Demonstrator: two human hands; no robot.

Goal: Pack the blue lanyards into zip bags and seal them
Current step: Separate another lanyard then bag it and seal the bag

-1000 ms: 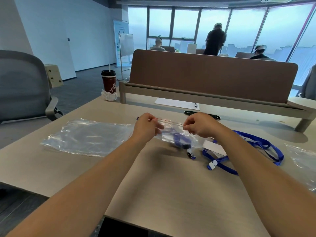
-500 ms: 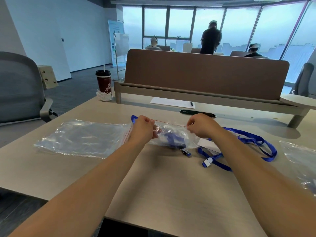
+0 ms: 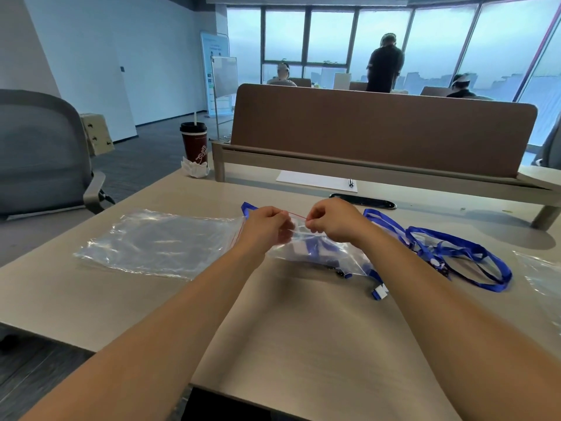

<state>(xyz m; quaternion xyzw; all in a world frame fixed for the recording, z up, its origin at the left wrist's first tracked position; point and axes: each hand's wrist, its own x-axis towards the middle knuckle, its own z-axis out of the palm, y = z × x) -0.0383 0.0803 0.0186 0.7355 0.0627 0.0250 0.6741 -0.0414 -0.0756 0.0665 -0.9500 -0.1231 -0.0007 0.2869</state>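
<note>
The zip bag (image 3: 318, 253) lies near the middle of the desk (image 3: 303, 344), its red-lined top edge lifted and held by both hands, and a folded blue lanyard (image 3: 315, 249) shows through the plastic. The left hand (image 3: 267, 226) grips the nine o'clock end of that top strip with its fingers curled around it. The right hand (image 3: 334, 221) pinches the three o'clock end, thumb and forefinger closed on the plastic. A short stretch of the red strip shows between them. At nine o'clock from the held bag, spare clear bags (image 3: 158, 241) lie flat on the desk, reaching up to the left wrist. At three o'clock is a tangle of loose lanyards (image 3: 449, 253), and one white-tagged end lies at five o'clock, just beside the bag's corner. Farther out at three o'clock another clear bag (image 3: 543, 278) is cut off by the frame. At twelve o'clock a sheet of paper (image 3: 315, 180) with a pen (image 3: 350, 182) on it lies before a brown divider (image 3: 379, 132). A dark red cup (image 3: 194, 142) stands at ten o'clock, and a grey chair (image 3: 39, 153) at nine o'clock, beyond the desk.
</note>
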